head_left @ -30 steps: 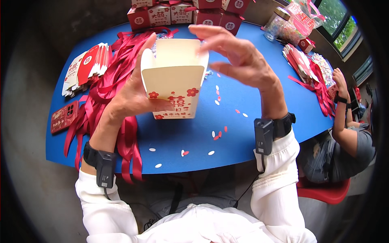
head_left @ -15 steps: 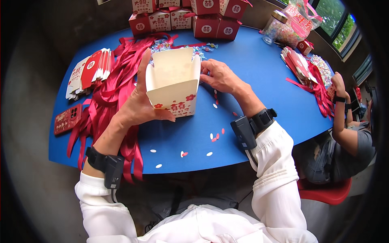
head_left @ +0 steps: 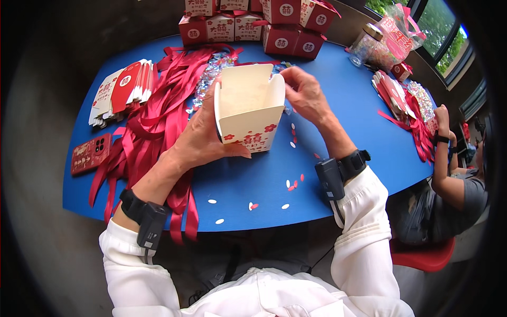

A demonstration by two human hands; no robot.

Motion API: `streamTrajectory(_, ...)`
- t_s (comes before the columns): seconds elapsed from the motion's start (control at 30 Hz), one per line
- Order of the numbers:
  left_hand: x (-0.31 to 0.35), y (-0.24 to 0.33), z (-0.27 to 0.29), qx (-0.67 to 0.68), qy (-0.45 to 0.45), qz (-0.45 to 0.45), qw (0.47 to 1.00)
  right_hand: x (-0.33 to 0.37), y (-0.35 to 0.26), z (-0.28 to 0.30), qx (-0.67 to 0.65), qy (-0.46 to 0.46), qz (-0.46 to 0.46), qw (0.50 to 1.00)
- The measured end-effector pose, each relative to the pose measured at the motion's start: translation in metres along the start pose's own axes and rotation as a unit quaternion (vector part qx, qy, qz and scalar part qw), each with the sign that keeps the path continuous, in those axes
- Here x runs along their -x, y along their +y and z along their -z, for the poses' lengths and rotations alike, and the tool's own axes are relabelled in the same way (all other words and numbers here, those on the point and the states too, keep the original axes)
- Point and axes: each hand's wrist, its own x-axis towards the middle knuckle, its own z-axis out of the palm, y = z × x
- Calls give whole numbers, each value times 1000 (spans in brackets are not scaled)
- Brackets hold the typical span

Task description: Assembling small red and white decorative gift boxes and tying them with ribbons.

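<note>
Box (head_left: 252,127) seemingly clear of table edge (head_left: 274,225)

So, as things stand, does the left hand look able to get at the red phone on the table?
Probably not without letting go: the left hand is holding the open box. The red phone itself looks uncovered, with only flat-lying red ribbons between.

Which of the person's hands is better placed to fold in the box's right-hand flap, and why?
Probably the right hand: it is close by the right-hand flap, while the left hand holds the open box from its left side, thumb on the front, and seems better placed to steady it.
</note>
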Motion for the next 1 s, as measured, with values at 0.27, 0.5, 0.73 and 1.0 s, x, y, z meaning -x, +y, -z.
streamTrajectory(0.27,2,0,-2,1,35,-33,999,12,-92,8,-35,-34,239,970)
streamTrajectory(0.5,2,1,3,2,13,-5,1000,3,-58,5,-75,53,104,990)
streamTrajectory(0.73,1,4,2,-42,30,-55,997,6,-13,17,263,-209,-71,939)
streamTrajectory(1.0,1,6,2,-35,38,-49,997,-4,-22,20,3,42,19,999)
